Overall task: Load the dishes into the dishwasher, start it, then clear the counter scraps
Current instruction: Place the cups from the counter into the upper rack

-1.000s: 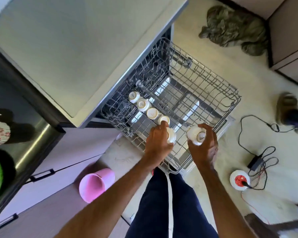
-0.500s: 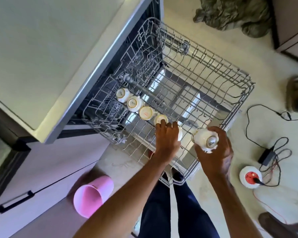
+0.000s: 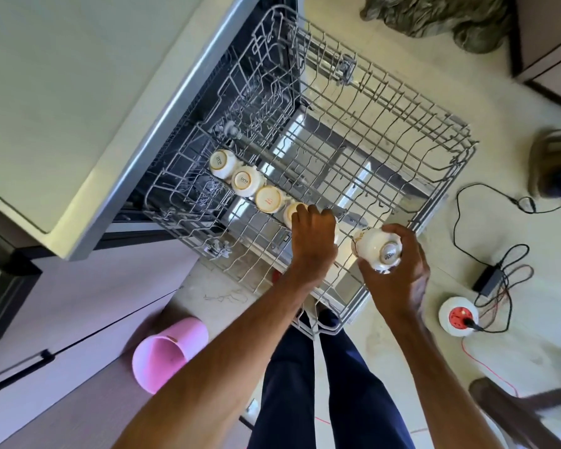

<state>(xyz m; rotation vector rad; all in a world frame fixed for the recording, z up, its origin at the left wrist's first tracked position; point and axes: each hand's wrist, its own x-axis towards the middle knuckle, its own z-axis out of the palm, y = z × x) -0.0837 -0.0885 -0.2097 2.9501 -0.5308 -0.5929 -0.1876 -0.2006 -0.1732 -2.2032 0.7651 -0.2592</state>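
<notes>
The dishwasher rack stands pulled out over a pale floor, below a light counter. Four upturned cups line its left side. At the row's near end the left hand curls its fingers over a fifth cup, mostly hidden. Just beside it, the right hand grips a white cup. A pink jug and cables lie on the floor

Person's wearing dark navy trousers, plain fabric, on both legs. Forearms are showing bare up to frame edge, as are L hand & R hand.
</notes>
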